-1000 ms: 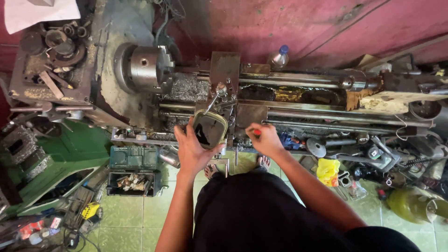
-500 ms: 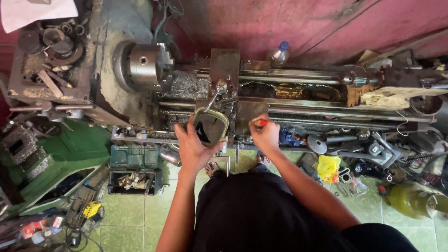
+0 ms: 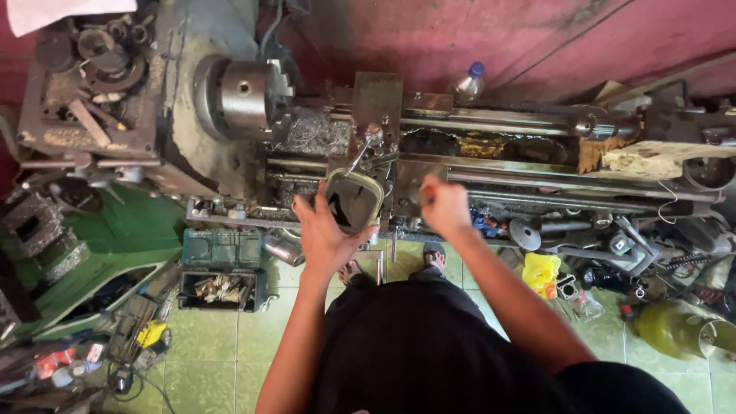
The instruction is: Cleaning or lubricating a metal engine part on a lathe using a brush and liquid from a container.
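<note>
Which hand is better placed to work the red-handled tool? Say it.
Right, likely. The right hand already grips the red-handled tool at the lathe; the left hand is occupied holding the container.

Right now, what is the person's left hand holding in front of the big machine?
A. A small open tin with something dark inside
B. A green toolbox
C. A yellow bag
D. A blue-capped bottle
A: the left hand grips a small open tin with a pale rim and dark contents, held against the lathe, while the right hand reaches the machine beside it.
</note>
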